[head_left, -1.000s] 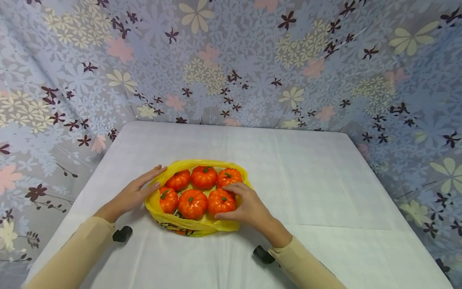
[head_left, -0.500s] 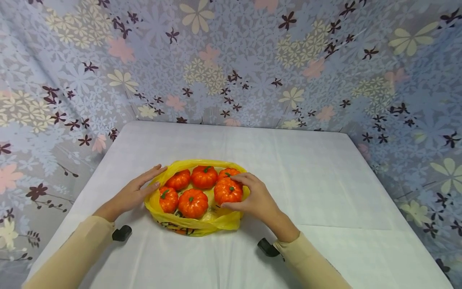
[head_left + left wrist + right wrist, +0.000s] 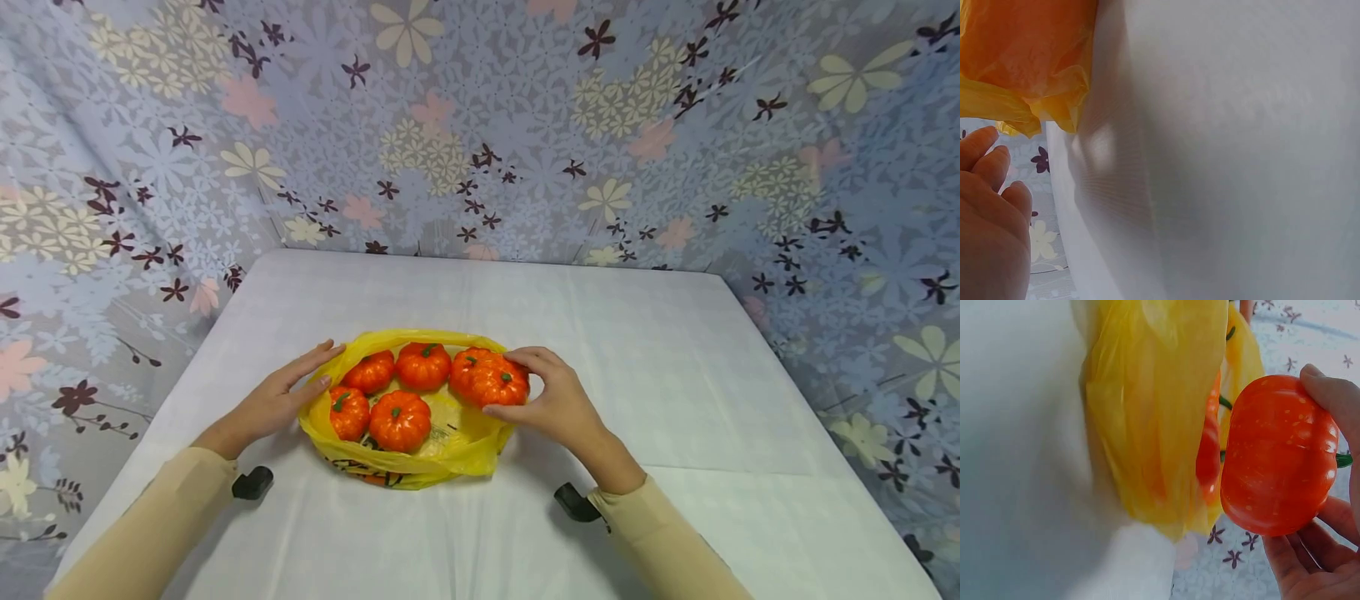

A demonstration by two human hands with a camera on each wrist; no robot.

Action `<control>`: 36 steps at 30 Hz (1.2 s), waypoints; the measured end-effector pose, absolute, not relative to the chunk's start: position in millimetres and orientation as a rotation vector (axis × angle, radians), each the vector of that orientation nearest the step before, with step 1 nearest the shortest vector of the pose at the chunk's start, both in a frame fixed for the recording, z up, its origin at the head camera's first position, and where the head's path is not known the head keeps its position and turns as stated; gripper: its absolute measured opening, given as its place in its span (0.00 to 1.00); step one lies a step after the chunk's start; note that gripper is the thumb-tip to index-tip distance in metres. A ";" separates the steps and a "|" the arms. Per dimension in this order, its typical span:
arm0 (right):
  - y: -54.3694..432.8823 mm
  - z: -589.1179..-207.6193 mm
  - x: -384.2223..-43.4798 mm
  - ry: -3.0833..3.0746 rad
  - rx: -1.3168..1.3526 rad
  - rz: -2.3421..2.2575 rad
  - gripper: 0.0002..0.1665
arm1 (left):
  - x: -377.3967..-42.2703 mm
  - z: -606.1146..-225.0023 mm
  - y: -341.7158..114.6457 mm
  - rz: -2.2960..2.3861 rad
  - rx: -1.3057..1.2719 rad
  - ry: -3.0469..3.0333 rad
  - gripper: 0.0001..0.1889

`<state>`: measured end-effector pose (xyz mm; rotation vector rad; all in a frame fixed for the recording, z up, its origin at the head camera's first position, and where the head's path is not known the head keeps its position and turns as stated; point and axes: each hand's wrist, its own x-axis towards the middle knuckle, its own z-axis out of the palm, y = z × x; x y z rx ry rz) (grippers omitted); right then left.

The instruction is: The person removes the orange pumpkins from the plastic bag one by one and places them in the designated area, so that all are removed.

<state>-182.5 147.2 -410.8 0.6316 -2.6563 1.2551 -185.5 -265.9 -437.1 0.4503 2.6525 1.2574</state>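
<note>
- Carried one orange pumpkin (image 3: 501,381) up and rightward since the earlier frame, from the front right of the yellow bag (image 3: 453,463) to just over its right rim.
- Pinched that pumpkin between thumb and fingers of the right hand (image 3: 562,392), with the green stem (image 3: 506,377) upward.
- Kept the left hand (image 3: 281,396) in the same place, with thumb apart and fingers nearly straight at the bag's left rim.
- Counted five other pumpkins (image 3: 401,421) inside the bag: three along the back, two at the front, with the back right one partly hidden behind the held one.
- Showed bare yellow plastic at the bag's front right.
- Had the wide-mouthed bag on the white counter (image 3: 637,350), with a floral backdrop (image 3: 480,125) beyond.
- Wore tan sleeves (image 3: 150,525) on both arms.
</note>
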 end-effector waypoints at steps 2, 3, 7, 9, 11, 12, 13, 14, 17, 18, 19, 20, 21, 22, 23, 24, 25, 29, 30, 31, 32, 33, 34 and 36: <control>153.1 -410.8 -183.6 -2.653 0.615 1.244 0.41 | -185.9 -437.3 -265.6 1.253 0.449 2.652 0.29; 156.0 -410.9 -184.2 -2.651 0.605 1.240 0.41 | -186.2 -437.3 -265.6 1.251 0.449 2.654 0.29; 168.4 -412.6 -185.7 -2.642 0.554 1.256 0.41 | -186.9 -436.8 -266.3 1.241 0.438 2.656 0.29; 174.7 -413.6 -185.5 -2.636 0.524 1.265 0.41 | -187.1 -436.6 -266.7 1.241 0.432 2.649 0.29; 181.2 -414.7 -184.9 -2.630 0.498 1.272 0.41 | -187.0 -436.3 -266.8 1.242 0.430 2.644 0.29; 184.3 -415.3 -184.6 -2.626 0.486 1.275 0.41 | -186.9 -436.1 -266.9 1.244 0.430 2.642 0.29; 187.4 -415.8 -184.5 -2.623 0.473 1.275 0.41 | -186.9 -435.9 -266.8 1.247 0.433 2.640 0.29; 190.4 -416.4 -184.6 -2.622 0.464 1.275 0.41 | -186.8 -435.9 -266.7 1.250 0.436 2.639 0.29; 200.0 -418.7 -186.0 -2.623 0.434 1.261 0.41 | -186.8 -435.7 -266.4 1.258 0.437 2.636 0.28; 203.3 -419.6 -186.9 -2.626 0.423 1.254 0.41 | -186.9 -435.7 -266.3 1.259 0.435 2.636 0.28; 206.7 -420.5 -187.9 -2.628 0.413 1.246 0.41 | -187.0 -435.7 -266.2 1.258 0.433 2.636 0.28; 210.1 -421.5 -189.0 -2.633 0.401 1.234 0.41 | -187.1 -435.7 -266.2 1.256 0.431 2.637 0.29; 213.7 -422.3 -189.9 -2.638 0.385 1.225 0.42 | -187.2 -435.7 -266.1 1.254 0.429 2.639 0.29; 217.4 -423.1 -190.7 -2.641 0.368 1.220 0.42 | -187.3 -435.9 -266.1 1.252 0.428 2.641 0.29; 221.0 -424.2 -191.6 -2.648 0.348 1.212 0.42 | -187.3 -436.1 -266.1 1.250 0.428 2.643 0.29; 224.7 -425.2 -192.3 -2.655 0.331 1.207 0.43 | -187.3 -436.3 -266.1 1.248 0.428 2.645 0.29; 228.3 -426.2 -192.8 -2.662 0.314 1.202 0.43 | -187.3 -436.5 -266.1 1.247 0.428 2.646 0.29; 241.4 -431.6 -196.1 -2.673 0.268 1.195 0.43 | -186.9 -438.0 -266.2 1.249 0.430 2.650 0.29; 244.4 -432.8 -196.9 -2.673 0.262 1.194 0.43 | -186.9 -438.3 -266.2 1.250 0.430 2.651 0.29; 247.3 -433.9 -197.6 -2.674 0.255 1.192 0.43 | -186.8 -438.6 -266.2 1.251 0.432 2.651 0.29; 250.2 -435.0 -198.4 -2.676 0.245 1.187 0.43 | -186.8 -438.9 -266.2 1.253 0.433 2.652 0.29; 252.8 -435.9 -199.2 -2.679 0.237 1.178 0.43 | -186.8 -439.1 -266.1 1.253 0.433 2.652 0.29; 255.7 -436.7 -199.8 -2.685 0.222 1.170 0.44 | -186.9 -439.3 -266.1 1.254 0.435 2.652 0.29; 261.4 -438.6 -201.2 -2.699 0.195 1.146 0.45 | -187.0 -439.7 -265.9 1.257 0.440 2.652 0.29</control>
